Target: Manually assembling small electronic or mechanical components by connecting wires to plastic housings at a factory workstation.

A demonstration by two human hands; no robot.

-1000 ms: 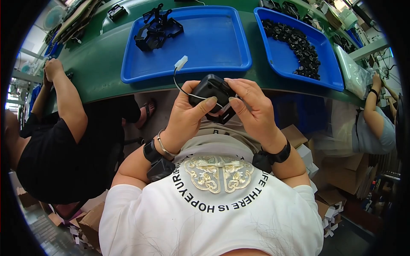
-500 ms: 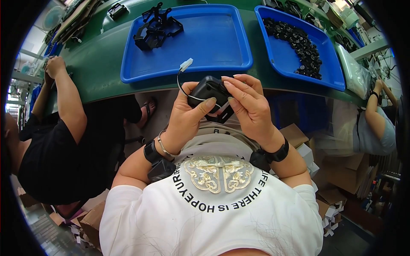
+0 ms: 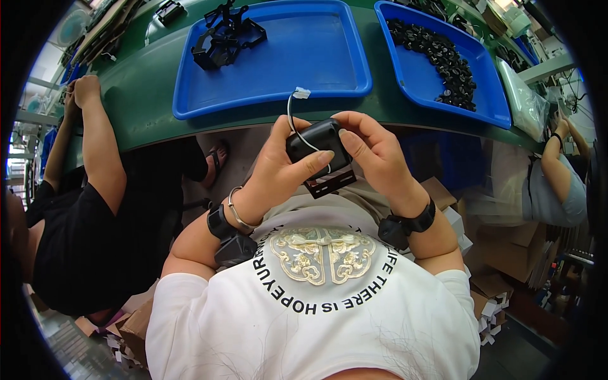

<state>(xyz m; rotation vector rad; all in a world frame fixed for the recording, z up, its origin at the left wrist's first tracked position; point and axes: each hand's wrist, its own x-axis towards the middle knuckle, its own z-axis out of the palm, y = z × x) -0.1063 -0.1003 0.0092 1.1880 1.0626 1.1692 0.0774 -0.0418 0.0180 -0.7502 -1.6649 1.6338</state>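
Between my two hands, just off the table's near edge, is a small black box-shaped device (image 3: 315, 140) with rounded corners. A black bracket (image 3: 332, 182) with slots sits at its lower end. My left hand (image 3: 292, 152) grips the device's left side, thumb across the face. A thin white cable loops over the device and ends in a white plug (image 3: 302, 93), which sticks up toward the blue tray. My right hand (image 3: 373, 147) closes on the right side, with its thumb at the upper right edge and its fingers behind.
A blue tray (image 3: 272, 101) on the green table (image 3: 142, 95) holds several black brackets (image 3: 228, 37). To its right, another blue tray (image 3: 415, 73) contains a heap of small black parts (image 3: 443, 60). Clear plastic bags (image 3: 522, 98) lie beyond it. Co-workers sit at left and right; cardboard boxes (image 3: 513, 247) stand below.
The device has turned in my hands, showing its smooth face and more of the bracket below. The white plug has swung right. My right fingers have curled behind the device.
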